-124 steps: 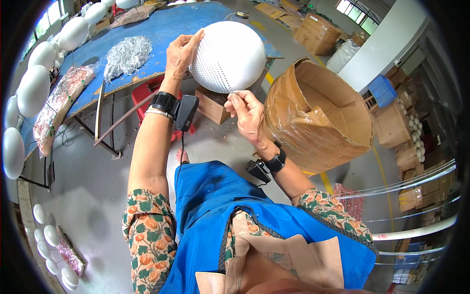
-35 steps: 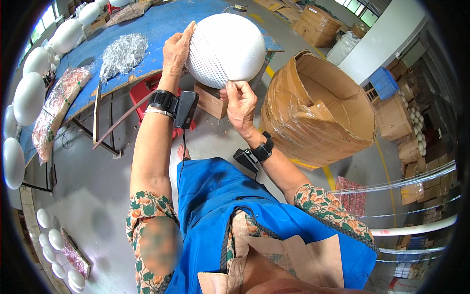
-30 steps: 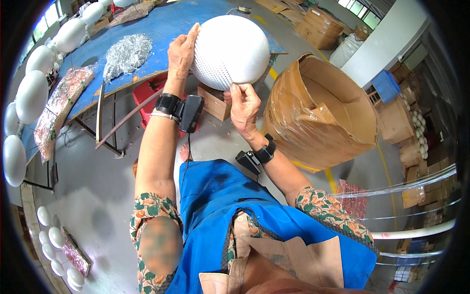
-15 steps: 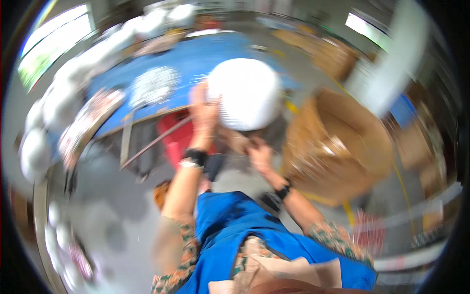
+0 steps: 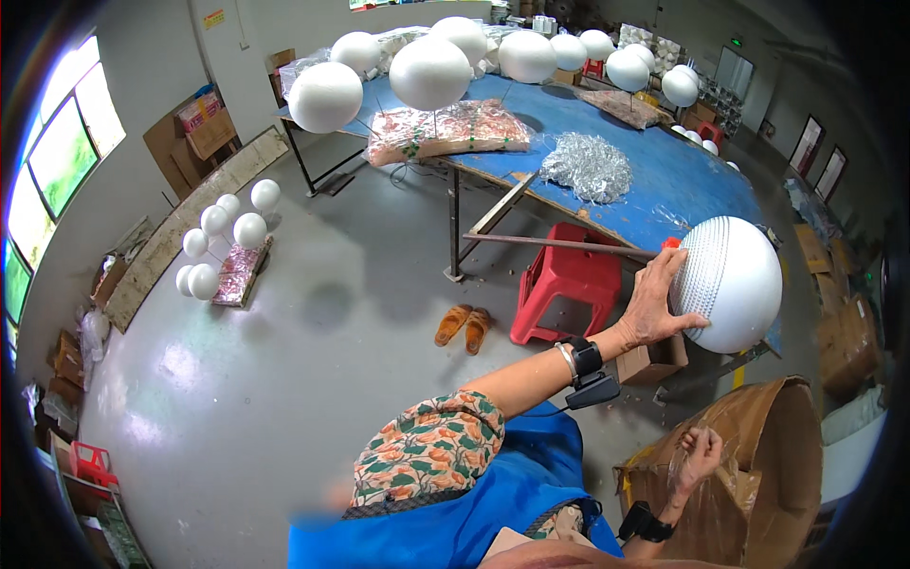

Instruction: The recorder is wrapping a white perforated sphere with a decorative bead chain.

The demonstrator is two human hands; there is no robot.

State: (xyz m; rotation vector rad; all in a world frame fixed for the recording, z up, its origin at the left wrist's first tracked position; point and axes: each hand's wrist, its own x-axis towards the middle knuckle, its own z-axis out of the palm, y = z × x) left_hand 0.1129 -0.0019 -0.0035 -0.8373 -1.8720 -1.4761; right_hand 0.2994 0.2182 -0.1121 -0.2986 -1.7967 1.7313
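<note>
A big white ball, its surface covered in fine rows of dots, hovers at the near edge of the blue table. My left hand lies spread against the ball's left side and holds it; a black band with a small device sits on that wrist. My right hand is lower down, fingers curled into a fist at the rim of a large brown drum lined with clear film. Whether that fist holds anything I cannot make out.
A red plastic stool, a small cardboard box and a pair of orange sandals are on the grey floor. Several plain white balls on sticks stand on the table, with a heap of silver tinsel. Smaller balls stand by the wall.
The camera has swung up and left, so more of the room shows. My right hand has left the ball and dropped to the drum's rim. My left hand stays on the ball.
</note>
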